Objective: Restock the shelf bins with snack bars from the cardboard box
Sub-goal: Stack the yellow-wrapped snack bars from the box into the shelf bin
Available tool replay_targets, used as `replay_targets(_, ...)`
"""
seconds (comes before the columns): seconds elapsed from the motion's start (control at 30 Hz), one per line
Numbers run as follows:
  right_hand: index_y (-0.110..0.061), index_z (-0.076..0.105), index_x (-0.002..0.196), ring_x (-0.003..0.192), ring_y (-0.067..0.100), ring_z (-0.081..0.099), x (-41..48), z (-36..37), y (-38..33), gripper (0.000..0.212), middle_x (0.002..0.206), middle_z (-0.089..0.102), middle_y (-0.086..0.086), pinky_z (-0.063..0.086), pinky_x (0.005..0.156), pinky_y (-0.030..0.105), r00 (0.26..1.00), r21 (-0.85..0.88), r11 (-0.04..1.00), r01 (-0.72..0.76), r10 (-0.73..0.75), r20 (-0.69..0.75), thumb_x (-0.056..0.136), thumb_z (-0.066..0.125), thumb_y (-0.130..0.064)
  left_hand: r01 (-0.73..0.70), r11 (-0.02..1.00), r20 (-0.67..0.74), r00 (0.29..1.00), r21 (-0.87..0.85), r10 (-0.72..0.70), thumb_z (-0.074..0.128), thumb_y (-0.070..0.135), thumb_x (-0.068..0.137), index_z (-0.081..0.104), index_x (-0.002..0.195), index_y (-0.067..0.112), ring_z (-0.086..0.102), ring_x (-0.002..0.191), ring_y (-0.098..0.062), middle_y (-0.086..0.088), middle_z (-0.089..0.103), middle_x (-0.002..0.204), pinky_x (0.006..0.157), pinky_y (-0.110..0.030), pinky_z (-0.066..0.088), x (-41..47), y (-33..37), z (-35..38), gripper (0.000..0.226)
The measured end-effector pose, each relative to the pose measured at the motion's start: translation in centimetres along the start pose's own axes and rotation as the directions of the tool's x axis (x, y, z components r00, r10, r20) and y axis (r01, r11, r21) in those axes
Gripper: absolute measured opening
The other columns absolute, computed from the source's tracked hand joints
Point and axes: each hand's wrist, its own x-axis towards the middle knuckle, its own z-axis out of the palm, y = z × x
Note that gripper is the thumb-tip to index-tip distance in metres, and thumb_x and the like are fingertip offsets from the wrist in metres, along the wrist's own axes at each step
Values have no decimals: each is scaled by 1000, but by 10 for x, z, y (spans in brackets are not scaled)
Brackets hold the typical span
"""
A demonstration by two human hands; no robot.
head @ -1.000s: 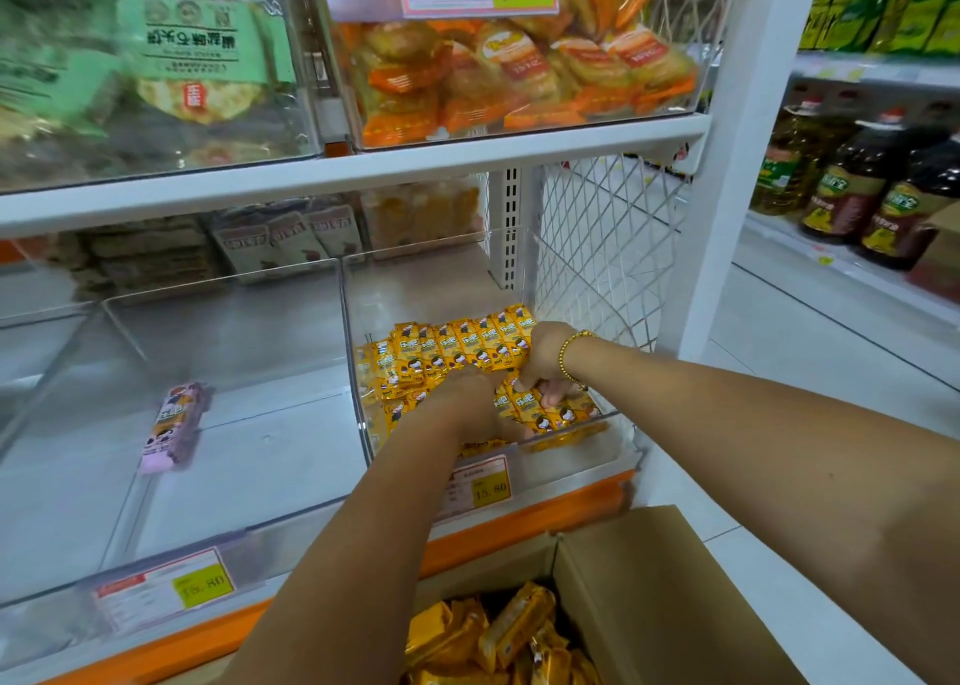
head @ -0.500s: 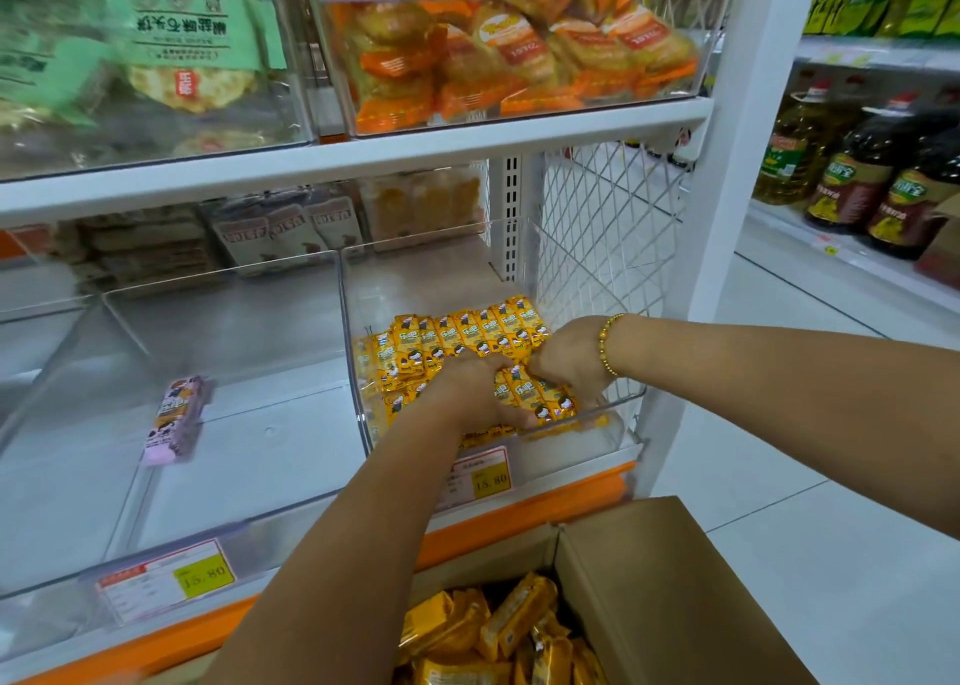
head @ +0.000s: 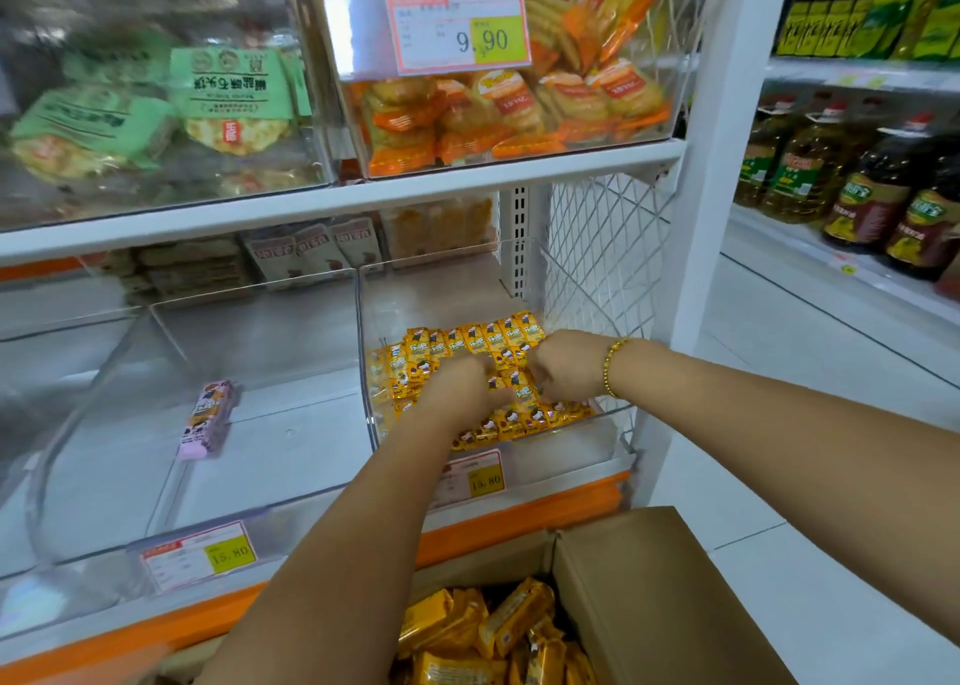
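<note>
Nearest, the open brown cardboard box [head: 649, 606] holds glossy yellow-wrapped snack bars [head: 467, 627], jumbled at mixed angles. Beyond it, in the clear plastic bin [head: 571, 450] at the shelf's right end, shelved bars [head: 467, 344] lie flat in side-by-side rows, their long axes running front to back. Both forearms reach in. The left hand [head: 462, 388] rests knuckles-up with its fingers bent onto the wrappers, its hold hidden. The right hand [head: 566, 367] curls its fingers round a bar. Farther left lies a pink bar [head: 208, 419].

left hand [head: 457, 388], right hand [head: 563, 367]: gripping snack bars [head: 470, 344] | in clear bin [head: 582, 448] | cardboard box [head: 649, 606] below
</note>
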Motion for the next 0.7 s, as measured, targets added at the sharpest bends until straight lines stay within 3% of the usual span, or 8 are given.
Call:
replay_targets(0.1,-7,65,95,96,27,59,-20,2,1,19,100,63,12,44,73,30,981,62,998,16,-4,-195,90,54,-23,66,987,-315,949,144,-17,49,20,94,50,132,10,35,130,-29,-12,41,140,107,-38,32,3,-9,-8,39)
replay_targets(0.2,-10,62,105,108,24,52,-39,2,8,22,109,58,7,41,90,31,874,39,999,13,8,-485,90,49,-17,204,950,-184,969,236,-162,52,15,91,47,134,9,16,142,-34,-11,20,155,115,-44,20,8,-22,-5,44)
replay_targets(0.27,-8,62,113,119,24,44,-47,2,17,29,120,56,8,39,98,31,809,39,997,-59,71,-583,88,49,-13,251,932,-53,968,260,-246,54,15,89,52,130,6,5,145,-36,-12,8,158,117,-45,13,10,-24,-2,41)
replay_targets(0.37,-9,55,125,130,23,39,-54,7,22,36,139,44,6,44,95,35,855,166,977,-133,198,-479,92,43,-13,235,891,-16,969,389,-248,54,21,87,60,122,6,-1,146,-35,-21,20,155,117,-49,7,11,-20,2,38)
replay_targets(0.43,-10,51,128,129,22,41,-54,12,20,39,141,41,6,48,93,36,878,178,974,-143,208,-431,90,44,-9,313,858,-45,945,407,-324,49,29,92,57,128,9,-4,146,-35,-23,7,157,117,-47,1,9,-19,1,42)
replay_targets(0.57,-10,46,135,141,24,25,-52,13,20,45,145,38,8,42,103,43,882,207,969,-137,214,-420,90,44,-3,382,824,-60,917,418,-395,45,29,95,27,146,-1,-8,145,-36,-24,-11,156,119,-46,-3,6,-18,0,62)
replay_targets(0.63,-11,39,141,147,22,9,-56,11,18,47,151,32,7,33,108,45,897,181,972,-148,209,-390,94,43,-5,407,841,-81,910,357,-406,40,24,96,4,148,-6,-6,146,-35,-23,-9,156,119,-45,-1,2,-16,-1,70)
replay_targets(0.7,-12,40,141,147,21,4,-62,10,15,45,153,30,4,31,110,45,887,169,972,-161,218,-407,96,43,-10,401,893,-151,914,202,-377,39,24,97,15,148,-5,9,145,-34,-24,11,155,119,-43,8,-4,-10,-9,63)
